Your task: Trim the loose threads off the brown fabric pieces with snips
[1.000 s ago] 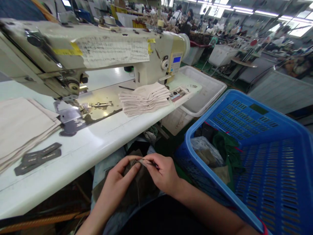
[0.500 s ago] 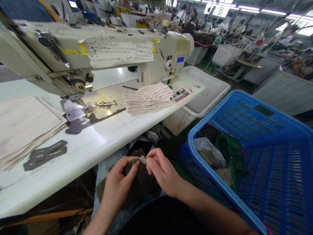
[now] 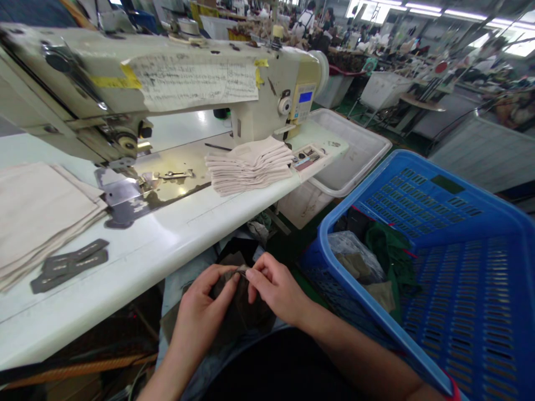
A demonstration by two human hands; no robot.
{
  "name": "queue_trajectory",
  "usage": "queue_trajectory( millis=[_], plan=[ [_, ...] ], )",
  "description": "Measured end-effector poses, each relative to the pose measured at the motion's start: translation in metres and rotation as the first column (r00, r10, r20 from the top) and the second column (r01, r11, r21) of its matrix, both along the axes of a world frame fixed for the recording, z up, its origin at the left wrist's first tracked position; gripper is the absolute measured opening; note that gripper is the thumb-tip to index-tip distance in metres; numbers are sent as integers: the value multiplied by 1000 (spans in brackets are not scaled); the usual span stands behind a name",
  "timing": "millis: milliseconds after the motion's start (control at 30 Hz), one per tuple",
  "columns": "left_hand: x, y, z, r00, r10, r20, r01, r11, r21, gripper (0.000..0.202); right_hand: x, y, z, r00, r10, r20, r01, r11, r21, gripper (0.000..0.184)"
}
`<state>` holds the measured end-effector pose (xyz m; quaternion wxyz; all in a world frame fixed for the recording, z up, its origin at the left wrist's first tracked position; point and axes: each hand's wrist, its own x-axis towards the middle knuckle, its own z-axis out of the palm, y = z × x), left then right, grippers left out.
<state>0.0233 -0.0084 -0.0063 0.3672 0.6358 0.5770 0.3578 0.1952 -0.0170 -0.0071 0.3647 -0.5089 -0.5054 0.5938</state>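
Observation:
A dark olive-brown fabric piece (image 3: 244,312) lies bunched over my lap, below the table's front edge. My left hand (image 3: 207,295) is closed on it, thumb and forefinger pinching a folded edge near the top. My right hand (image 3: 278,289) meets that edge from the right, thumb and fingertips closed at the fold. A small pale bit shows just above the right forefinger; I cannot make out what it is. Under both palms most of the cloth is hidden.
A sewing machine (image 3: 184,78) stands on the white table (image 3: 167,250). Stacked beige cloth pieces (image 3: 251,167) lie by its base, more beige panels (image 3: 42,206) at left, with grey-brown slotted tabs (image 3: 71,264) before them. At right are a blue basket (image 3: 355,289) holding cloth and a white bin (image 3: 355,142).
The right thumb and fingers have shifted slightly at the fold, and the light flap between the hands no longer shows there. The view has shifted a little.

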Motion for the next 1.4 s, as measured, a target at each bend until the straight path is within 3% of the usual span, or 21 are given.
queue_trajectory(
  millis=[433, 700, 867, 1033, 1233, 1400],
  plan=[
    [0, -2, 2, 999, -24, -46, 25, 999, 21, 28, 1, 1, 1, 1000, 2, -4, -2, 1000, -9, 23],
    [-2, -4, 0, 988, -89, -123, 104, 987, 122, 20, -1, 2, -8, 985, -6, -174, -13, 994, -107, 31],
    [-1, -6, -4, 982, -122, -143, 148, 972, 183, 17, 0, 4, -8, 991, -48, -128, 27, 986, -167, 31],
    [0, -6, -4, 985, -121, -121, 139, 979, 151, 18, -1, 2, -10, 994, -77, -78, 63, 985, -159, 30],
    [-4, -1, 1, 992, -60, -107, 66, 996, 58, 24, 4, 1, -7, 993, -118, 15, 118, 993, 17, 28],
    [-3, -8, 5, 997, 34, -64, -34, 999, -3, 24, 7, 1, -2, 973, -38, 229, -30, 958, 285, 13]
  ],
)
